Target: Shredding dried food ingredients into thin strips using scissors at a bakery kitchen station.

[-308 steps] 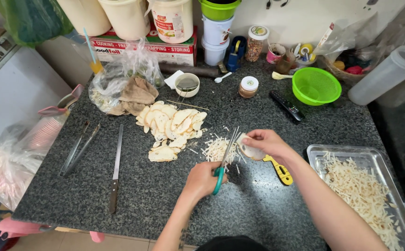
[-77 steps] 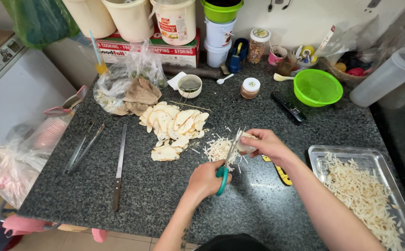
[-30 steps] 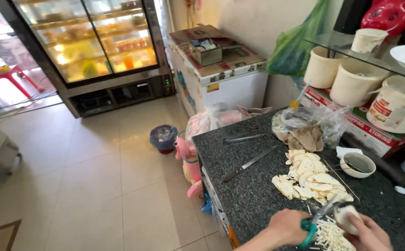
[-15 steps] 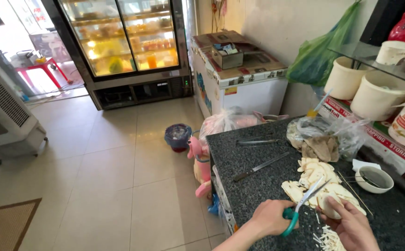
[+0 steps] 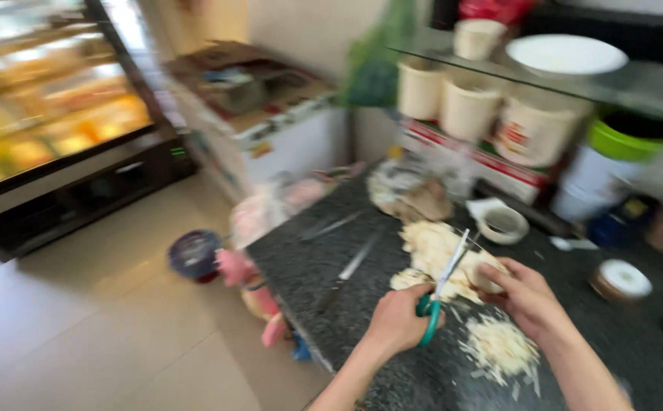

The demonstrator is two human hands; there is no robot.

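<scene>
Pale tiled floor; glass display fridge; dark speckled counter

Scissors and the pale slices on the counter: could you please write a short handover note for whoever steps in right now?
Left hand: holds the green-handled scissors, blades pointing up toward the slice.
Right hand: pinches a pale slice at the blades.
Uncut slices are piled just beyond the hands; a heap of cut strips lies on the dark counter below the right hand. A knife lies to the left, a small white bowl behind.
Done: some strips cut. Left: the pile of whole slices. The picture is blurred, so fine detail is uncertain.
</scene>
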